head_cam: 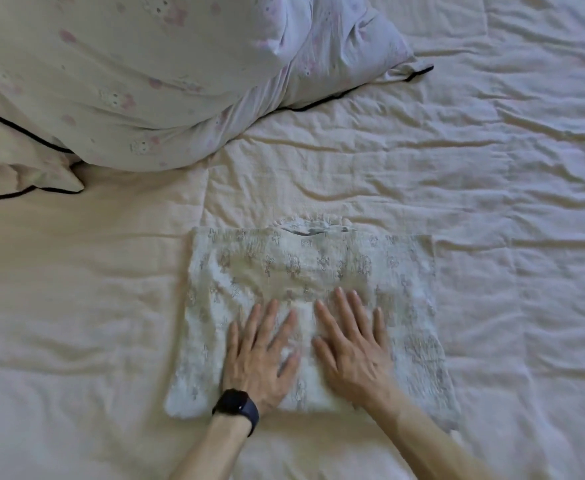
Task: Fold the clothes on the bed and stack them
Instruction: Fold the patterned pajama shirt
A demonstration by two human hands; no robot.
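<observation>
A folded pale garment (318, 268) with a small grey print lies flat on the bed in the lower middle of the head view, its neckline at the far edge. My left hand (263, 351), with a black watch on its wrist, presses flat on the garment's near half, fingers spread and straight. Beside it, my right hand (350, 337) lies flat on the same garment, fingers straight and pointing away from me. Neither hand holds anything.
A cream, wrinkled bed sheet (509, 168) covers the whole surface. A large pillow (138, 81) with a faint pink print lies at the top left, over a cream pillow (10, 157) with dark piping.
</observation>
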